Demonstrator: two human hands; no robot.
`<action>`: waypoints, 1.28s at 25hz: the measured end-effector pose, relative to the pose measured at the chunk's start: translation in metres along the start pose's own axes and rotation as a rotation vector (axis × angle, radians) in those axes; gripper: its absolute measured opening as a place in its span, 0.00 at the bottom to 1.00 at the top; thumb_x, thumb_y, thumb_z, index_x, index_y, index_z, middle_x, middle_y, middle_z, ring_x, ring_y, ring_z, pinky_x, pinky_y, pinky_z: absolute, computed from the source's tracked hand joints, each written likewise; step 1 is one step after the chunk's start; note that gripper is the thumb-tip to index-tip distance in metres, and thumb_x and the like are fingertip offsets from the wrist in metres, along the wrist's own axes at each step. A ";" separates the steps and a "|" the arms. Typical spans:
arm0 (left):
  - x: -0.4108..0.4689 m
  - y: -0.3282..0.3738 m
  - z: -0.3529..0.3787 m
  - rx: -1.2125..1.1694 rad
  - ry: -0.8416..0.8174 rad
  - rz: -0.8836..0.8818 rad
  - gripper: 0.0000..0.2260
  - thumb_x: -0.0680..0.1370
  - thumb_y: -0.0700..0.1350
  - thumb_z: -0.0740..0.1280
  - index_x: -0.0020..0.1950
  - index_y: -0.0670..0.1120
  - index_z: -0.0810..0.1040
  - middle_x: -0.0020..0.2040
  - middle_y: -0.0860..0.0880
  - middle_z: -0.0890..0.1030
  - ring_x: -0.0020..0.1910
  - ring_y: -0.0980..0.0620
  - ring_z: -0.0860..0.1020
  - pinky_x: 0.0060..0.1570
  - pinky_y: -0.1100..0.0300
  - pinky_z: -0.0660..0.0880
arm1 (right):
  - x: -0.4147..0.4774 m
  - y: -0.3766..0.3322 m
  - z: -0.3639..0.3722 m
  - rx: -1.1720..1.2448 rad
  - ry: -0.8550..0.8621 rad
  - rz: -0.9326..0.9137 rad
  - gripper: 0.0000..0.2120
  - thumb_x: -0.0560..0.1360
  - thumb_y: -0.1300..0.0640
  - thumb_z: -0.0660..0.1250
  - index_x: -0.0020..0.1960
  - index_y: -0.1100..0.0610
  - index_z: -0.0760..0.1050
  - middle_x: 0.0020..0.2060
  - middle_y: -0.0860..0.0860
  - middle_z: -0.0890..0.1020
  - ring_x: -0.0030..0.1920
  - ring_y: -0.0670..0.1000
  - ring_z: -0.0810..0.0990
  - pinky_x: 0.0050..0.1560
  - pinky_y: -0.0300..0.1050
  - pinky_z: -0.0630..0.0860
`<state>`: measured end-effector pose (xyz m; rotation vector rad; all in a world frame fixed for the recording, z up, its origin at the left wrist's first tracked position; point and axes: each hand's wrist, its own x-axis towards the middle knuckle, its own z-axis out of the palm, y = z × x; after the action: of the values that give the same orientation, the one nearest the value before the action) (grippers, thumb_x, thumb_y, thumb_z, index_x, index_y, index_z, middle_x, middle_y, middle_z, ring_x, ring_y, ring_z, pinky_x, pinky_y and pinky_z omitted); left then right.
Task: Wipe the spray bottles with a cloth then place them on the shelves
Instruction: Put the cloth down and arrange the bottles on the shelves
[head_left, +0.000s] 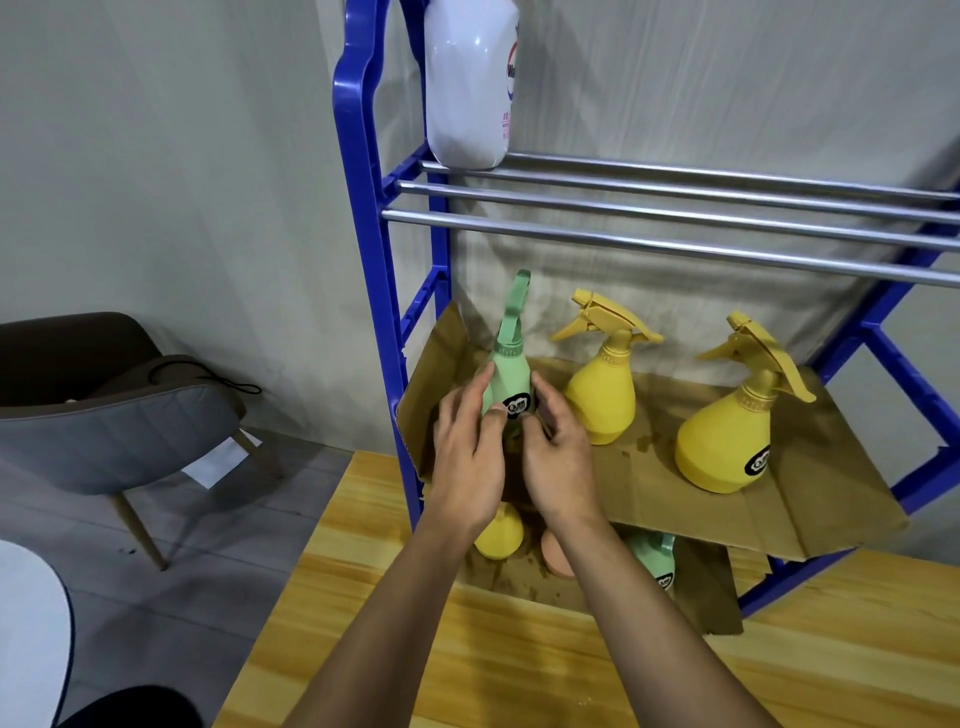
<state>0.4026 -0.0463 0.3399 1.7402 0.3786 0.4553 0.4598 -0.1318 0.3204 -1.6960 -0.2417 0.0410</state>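
Now: green bottle upright between both hands, at the left end of the middle shelf

The green spray bottle (511, 379) stands with its long axis vertical. Its trigger head is at the top and its label faces the camera. It sits directly between the two hands, above the left end of the middle shelf (831, 467), which is lined with cardboard. The base is hidden behind the hands, so contact with the cardboard cannot be confirmed.

The left hand (470, 457) holds the bottle's left flank, with its fingers (467, 400) curled round the body and the thumb on the front beside the label. The right hand (558, 457) closes on the right flank in the same way. Both hands are equally near, and neither is free.

Judgement: this is the placing step. The coming move is a short straight descent, followed by release outward to each side.

Two yellow spray bottles (602, 395) (727, 441) stand upright further right on the same shelf, apart from the green one. A white bottle (470, 88) rests on the steel-rod tier above. More bottles are partly visible on the tier below. The blue rack (387, 312) stands on a wooden desk (571, 665). No cloth is visible.
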 end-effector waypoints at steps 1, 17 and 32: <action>0.001 0.000 0.000 0.006 -0.003 -0.002 0.25 0.80 0.57 0.54 0.78 0.62 0.67 0.74 0.55 0.68 0.77 0.55 0.65 0.78 0.46 0.63 | 0.001 0.001 0.000 0.001 0.000 0.000 0.23 0.82 0.58 0.63 0.75 0.45 0.70 0.69 0.40 0.76 0.68 0.37 0.74 0.72 0.43 0.71; -0.028 0.008 0.040 0.146 -0.095 0.255 0.17 0.84 0.46 0.58 0.73 0.53 0.73 0.67 0.58 0.73 0.65 0.65 0.72 0.66 0.66 0.69 | -0.014 -0.003 -0.054 -0.005 0.449 -0.144 0.16 0.80 0.66 0.61 0.64 0.53 0.74 0.61 0.52 0.76 0.60 0.46 0.76 0.63 0.42 0.73; 0.012 0.014 0.077 0.089 -0.198 0.049 0.20 0.87 0.49 0.56 0.79 0.54 0.65 0.76 0.52 0.72 0.75 0.52 0.70 0.74 0.49 0.66 | 0.000 0.013 -0.079 -0.094 0.326 -0.016 0.22 0.78 0.49 0.57 0.69 0.47 0.76 0.64 0.46 0.79 0.64 0.43 0.75 0.69 0.48 0.72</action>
<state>0.4510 -0.1091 0.3405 1.8660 0.2173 0.3015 0.4749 -0.2108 0.3191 -1.7647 -0.0135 -0.2607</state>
